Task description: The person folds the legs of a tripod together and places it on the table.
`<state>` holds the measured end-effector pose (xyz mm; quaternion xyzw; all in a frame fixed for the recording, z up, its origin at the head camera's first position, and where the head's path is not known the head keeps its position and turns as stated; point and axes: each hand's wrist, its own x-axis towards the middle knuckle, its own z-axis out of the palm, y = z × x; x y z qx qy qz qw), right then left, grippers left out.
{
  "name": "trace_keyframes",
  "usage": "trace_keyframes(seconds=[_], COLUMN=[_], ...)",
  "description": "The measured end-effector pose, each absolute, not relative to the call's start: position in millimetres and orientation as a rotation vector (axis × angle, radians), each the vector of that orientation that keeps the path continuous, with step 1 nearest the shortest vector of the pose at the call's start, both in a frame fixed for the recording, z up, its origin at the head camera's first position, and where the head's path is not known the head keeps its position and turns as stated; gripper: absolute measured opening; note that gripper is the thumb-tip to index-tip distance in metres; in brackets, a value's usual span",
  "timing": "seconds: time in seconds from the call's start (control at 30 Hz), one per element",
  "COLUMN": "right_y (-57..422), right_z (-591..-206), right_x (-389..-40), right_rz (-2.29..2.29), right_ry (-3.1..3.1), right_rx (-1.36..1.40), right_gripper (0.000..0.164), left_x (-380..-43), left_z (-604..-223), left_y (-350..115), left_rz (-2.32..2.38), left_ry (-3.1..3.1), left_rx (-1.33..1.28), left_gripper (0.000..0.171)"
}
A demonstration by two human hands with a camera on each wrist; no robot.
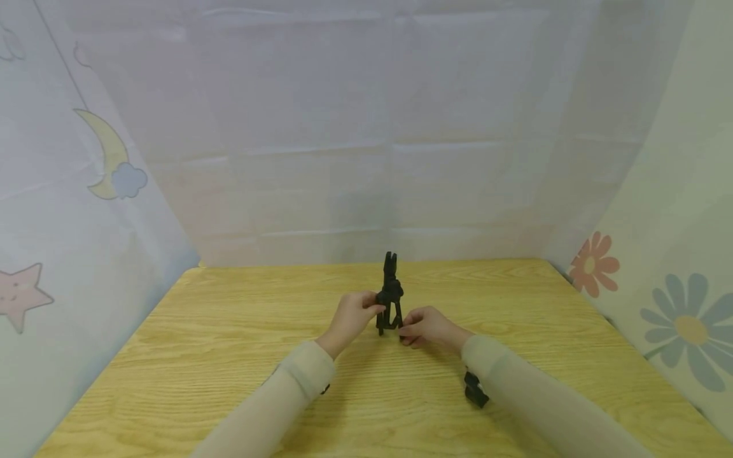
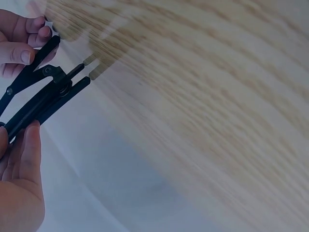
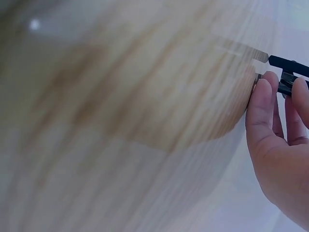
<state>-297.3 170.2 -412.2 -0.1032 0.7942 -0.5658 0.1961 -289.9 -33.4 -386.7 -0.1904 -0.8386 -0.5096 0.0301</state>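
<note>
A small black tripod (image 1: pixel 392 289) stands upright near the middle of the table, with a two-pronged top and its legs spread apart. My left hand (image 1: pixel 350 316) pinches it from the left, thumb and fingers just below its central joint. Low on the right, my right hand (image 1: pixel 431 327) pinches one leg near its foot. Seen in the left wrist view, the tripod's legs (image 2: pixel 31 108) point toward the wood, with hinged braces between them. In the right wrist view, the fingers of the right hand (image 3: pixel 277 133) close around a leg beside another black leg (image 3: pixel 292 65).
The wood-grain table (image 1: pixel 229 331) has a pale sheet wall (image 1: pixel 321 127) along its back edge. Printed sheets with a moon, star and flowers flank both sides. A black device (image 1: pixel 474 391) shows beneath the right sleeve.
</note>
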Motion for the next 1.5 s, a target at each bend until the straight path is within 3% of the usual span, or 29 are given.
trace_keyframes(seconds=[0.77, 1.5], right_y=[164, 152], right_z=[-417, -416], right_x=[-308, -314], right_rz=[-1.514, -1.483], right_ry=[2.308, 2.291], right_rx=[-0.142, 0.006], right_gripper=[0.006, 0.025], left_x=[-296, -302], left_z=[-387, -389], left_y=[-30, -38], left_rz=[-1.385, -1.468], left_ry=[-2.591, -2.610], left_rx=[-0.604, -0.682], left_gripper=[0.012, 0.016])
